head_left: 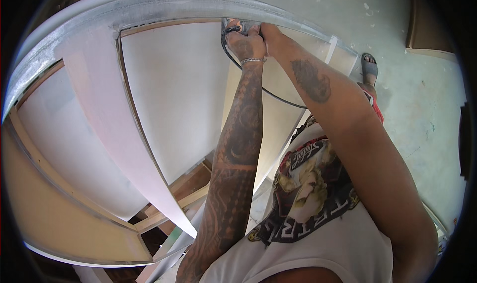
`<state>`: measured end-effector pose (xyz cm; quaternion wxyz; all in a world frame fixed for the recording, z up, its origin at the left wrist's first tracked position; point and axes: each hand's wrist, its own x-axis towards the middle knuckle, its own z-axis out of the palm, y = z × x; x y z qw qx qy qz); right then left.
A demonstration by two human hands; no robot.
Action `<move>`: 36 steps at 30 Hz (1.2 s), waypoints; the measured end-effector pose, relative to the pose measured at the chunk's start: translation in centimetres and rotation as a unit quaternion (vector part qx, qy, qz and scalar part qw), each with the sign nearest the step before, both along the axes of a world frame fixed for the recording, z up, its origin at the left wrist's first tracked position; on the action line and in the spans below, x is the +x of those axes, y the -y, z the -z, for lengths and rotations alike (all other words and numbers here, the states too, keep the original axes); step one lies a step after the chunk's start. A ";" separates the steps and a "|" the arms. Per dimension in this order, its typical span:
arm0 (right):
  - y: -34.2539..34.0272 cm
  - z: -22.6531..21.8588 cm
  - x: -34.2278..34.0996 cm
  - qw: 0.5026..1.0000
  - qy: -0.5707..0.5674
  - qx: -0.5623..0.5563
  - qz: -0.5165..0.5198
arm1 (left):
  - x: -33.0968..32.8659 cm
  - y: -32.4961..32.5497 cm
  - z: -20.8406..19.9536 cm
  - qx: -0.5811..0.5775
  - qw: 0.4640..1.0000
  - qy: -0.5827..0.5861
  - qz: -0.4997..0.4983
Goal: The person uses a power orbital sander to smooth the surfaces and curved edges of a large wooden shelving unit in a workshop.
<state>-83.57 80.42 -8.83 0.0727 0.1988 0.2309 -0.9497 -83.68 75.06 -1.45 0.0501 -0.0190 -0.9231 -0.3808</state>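
pale greenish floor (417, 119) spreads along the right of the scene, while white panels (169, 99) between curved ribs (94, 69) occupy the left. a streaked grey rim (164, 7) arches over the panels, and bare timber (191, 198) shows at their lower ends. to an onlooker nearby, a person in a printed shirt (318, 183) has 2 arms stretched toward the rim, probably because the work point lies well out from the body. just inside the rim, the 2 hands meet at a small corded tool (242, 24), much of it hidden. the left hand (248, 43), with a chain bracelet (253, 59) at its wrist, has its fingers curled around the near end of the tool. the right hand (271, 34) lies close against it, mostly covered; whether its fingers pinch, press or stand spread cannot be told. such a paired hold would serve to steady the tool. a black cable (283, 100) loops from the tool's left side and passes beneath the left forearm, seemingly left slack to allow reach. 1 sandalled foot (369, 66) rests on the floor beyond the right arm (343, 99).
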 end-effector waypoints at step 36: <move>4.7 -9.7 -2.9 0.956 0.152 -0.245 0.062 | -2.2 4.5 -7.2 -0.048 0.997 -0.063 -0.018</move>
